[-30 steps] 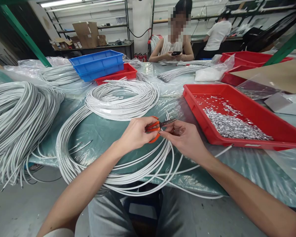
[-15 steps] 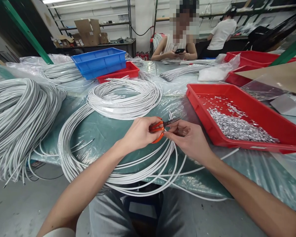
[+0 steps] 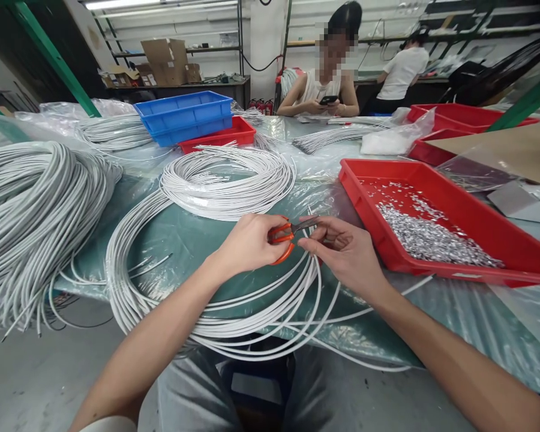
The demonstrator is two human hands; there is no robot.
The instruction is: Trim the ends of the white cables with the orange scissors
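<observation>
My left hand [image 3: 255, 240] is closed around the orange handles of a pair of scissors [image 3: 284, 240], whose dark blades point right. At the blade tips, my right hand [image 3: 348, 249] pinches near the ends of white cables [image 3: 312, 270]; the exact strand between thumb and fingers is partly hidden. These cables belong to a loose white cable coil [image 3: 123, 264] that loops under my forearms and past the table's front edge. Just behind my hands lies a second white cable coil [image 3: 234, 201].
To the right stands a red tray [image 3: 373, 234] with many small shiny metal pieces. Blue bins [image 3: 184, 117] sit on a red bin [image 3: 243, 133] at the back. A thick cable bundle [image 3: 36, 204] hangs over the left edge. Across the table a person [image 3: 312, 96] holds a phone.
My left hand and the scissors have drawn slightly left, so the blades now sit farther from my right palm. The right hand stays almost in place. The view has tilted a little.
</observation>
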